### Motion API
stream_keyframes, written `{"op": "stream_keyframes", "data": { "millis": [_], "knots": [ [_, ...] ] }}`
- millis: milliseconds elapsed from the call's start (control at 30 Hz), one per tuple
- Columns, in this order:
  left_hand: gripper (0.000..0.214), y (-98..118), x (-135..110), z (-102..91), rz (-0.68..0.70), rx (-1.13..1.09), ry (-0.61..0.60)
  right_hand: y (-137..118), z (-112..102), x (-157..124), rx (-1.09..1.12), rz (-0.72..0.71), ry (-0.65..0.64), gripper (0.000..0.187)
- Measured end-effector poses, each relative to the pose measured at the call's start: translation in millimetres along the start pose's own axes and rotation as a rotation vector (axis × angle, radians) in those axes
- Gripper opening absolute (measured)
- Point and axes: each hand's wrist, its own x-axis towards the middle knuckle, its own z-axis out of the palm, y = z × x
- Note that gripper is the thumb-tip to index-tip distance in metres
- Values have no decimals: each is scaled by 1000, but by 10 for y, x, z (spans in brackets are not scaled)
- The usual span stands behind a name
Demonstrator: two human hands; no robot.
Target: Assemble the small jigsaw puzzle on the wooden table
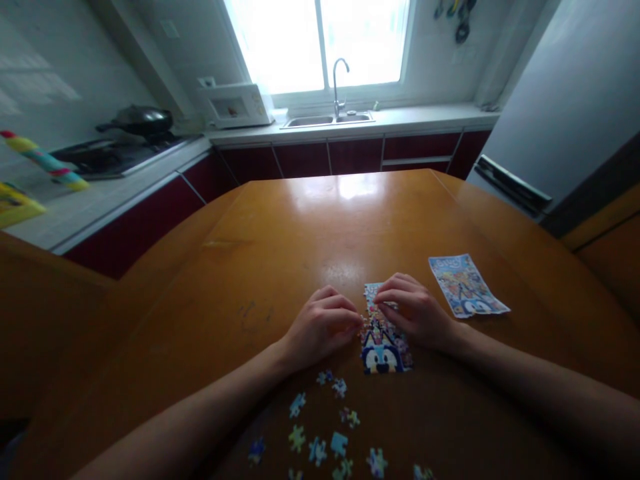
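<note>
- Right of centre, low in the frame, we see the partly joined puzzle [383, 359] flat on the table [310, 233].
- At its left edge we place our left hand [325, 321], fingers curled; we cannot tell whether they grip a piece.
- Over its upper right we hold our right hand [414, 305], fingers bent, grip likewise unclear.
- Bottom centre: loose pieces [317, 451].
- Right: printed sheet [463, 283].

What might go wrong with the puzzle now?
The joined part of the puzzle might come loose: the right hand is over its upper right side and the left hand is by its left edge, so a bump could push pieces apart.

Some loose pieces lie close to the left forearm, so a sideways sweep might scatter them.
</note>
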Motion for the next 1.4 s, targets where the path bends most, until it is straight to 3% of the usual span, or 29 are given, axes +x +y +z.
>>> {"op": "stream_keyframes", "data": {
  "millis": [133,567,867,1233,1400],
  "knots": [
    [12,-17,-5,4,-20,28,-62,31,-15,-8,12,68,34,11],
    [19,-10,3,2,-13,-16,-165,30,20,-15,14,83,12,11],
    [43,44,-15,-29,-14,3,-116,31,11,-24,35,58,-3,25],
    [42,6,-3,14,-5,-2,-157,45,15,-32,40,60,-1,29],
    [40,15,4,-3,-67,-37,-35,54,20,-35,49,69,13,29]
  ]
}}
